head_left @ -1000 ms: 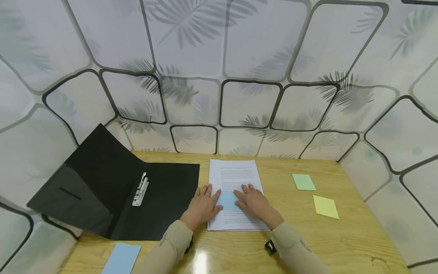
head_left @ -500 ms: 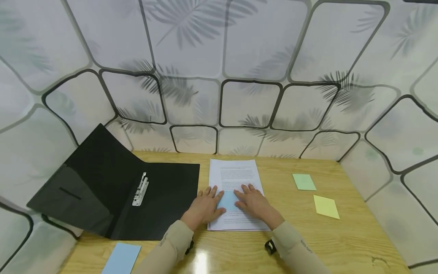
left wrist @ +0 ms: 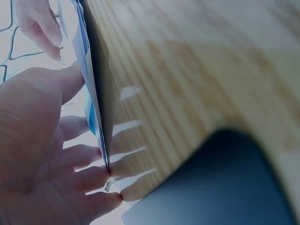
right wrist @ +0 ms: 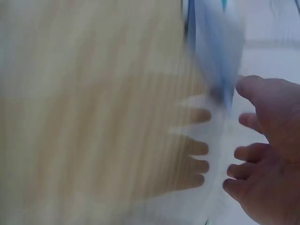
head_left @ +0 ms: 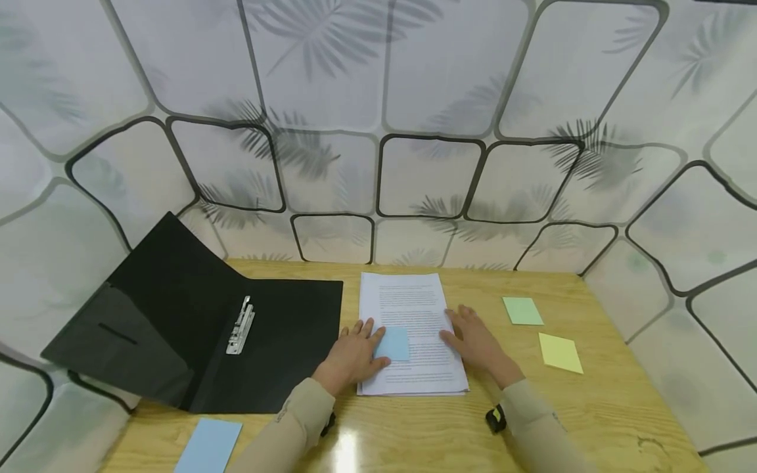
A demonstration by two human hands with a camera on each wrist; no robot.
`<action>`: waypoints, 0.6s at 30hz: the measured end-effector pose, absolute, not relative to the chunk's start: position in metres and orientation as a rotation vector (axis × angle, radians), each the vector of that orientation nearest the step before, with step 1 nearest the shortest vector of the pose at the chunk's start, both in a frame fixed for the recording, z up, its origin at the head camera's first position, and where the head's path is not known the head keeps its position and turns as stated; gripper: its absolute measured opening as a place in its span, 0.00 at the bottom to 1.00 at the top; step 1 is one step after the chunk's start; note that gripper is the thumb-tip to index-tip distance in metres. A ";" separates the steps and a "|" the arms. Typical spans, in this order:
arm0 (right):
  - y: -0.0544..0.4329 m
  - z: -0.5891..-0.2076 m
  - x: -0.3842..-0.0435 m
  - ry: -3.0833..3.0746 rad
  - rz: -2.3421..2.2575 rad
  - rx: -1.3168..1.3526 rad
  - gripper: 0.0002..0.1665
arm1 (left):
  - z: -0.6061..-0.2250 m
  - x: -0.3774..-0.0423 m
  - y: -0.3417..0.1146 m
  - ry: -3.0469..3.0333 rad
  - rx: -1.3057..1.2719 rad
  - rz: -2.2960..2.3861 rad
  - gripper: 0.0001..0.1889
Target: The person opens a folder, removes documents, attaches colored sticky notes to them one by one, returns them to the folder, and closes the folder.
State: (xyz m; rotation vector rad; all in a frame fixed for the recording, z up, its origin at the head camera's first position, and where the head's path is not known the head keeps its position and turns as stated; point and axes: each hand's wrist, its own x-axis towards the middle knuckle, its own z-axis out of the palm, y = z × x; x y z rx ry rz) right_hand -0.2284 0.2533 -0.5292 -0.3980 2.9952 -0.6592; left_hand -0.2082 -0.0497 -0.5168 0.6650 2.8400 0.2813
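Note:
A stack of printed sheets [head_left: 408, 299] lies on the wooden table, bearing a light blue sticky note [head_left: 396, 344] left of its middle. My left hand [head_left: 350, 353] rests flat on the stack's left edge, fingers spread, its thumb and index finger at the note's left side. In the left wrist view, the straight fingers of that hand [left wrist: 44, 140] meet the paper's edge. Over the stack's right edge is my right hand [head_left: 476, 338], fingers relaxed and gripping nothing. The right wrist view shows this hand [right wrist: 274, 145] blurred, apart from the tabletop; paper contact there is unclear.
Left of the stack a black folder [head_left: 296, 355] stands spread, its cover raised, with a metal clip [head_left: 240, 326] inside. A blue pad [head_left: 208, 445] lies in front of it. Green [head_left: 523, 311] and yellow sticky notes [head_left: 560, 353] lie at right. A patterned curtain [head_left: 331, 171] surrounds the table.
My right hand has moved right, off the blue sticky note to the stack's right edge. Earlier, my left hand shifted slightly right onto the paper; the note stays in place.

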 end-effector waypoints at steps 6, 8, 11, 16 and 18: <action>0.319 -0.533 -0.244 3.047 -0.731 -0.099 0.45 | -0.518 -0.208 -0.051 2.843 0.653 0.289 0.39; 0.336 -0.533 -0.249 3.055 -0.740 -0.029 0.47 | -0.518 -0.208 -0.051 2.839 0.645 0.296 0.39; 0.355 -0.533 -0.256 3.058 -0.744 0.072 0.50 | -0.516 -0.208 -0.051 2.828 0.638 0.311 0.39; 0.374 -0.532 -0.266 3.039 -0.723 0.228 0.57 | -0.515 -0.209 -0.049 2.818 0.638 0.309 0.39; 0.378 -0.532 -0.269 3.021 -0.698 0.274 0.61 | -0.516 -0.209 -0.049 2.818 0.636 0.302 0.39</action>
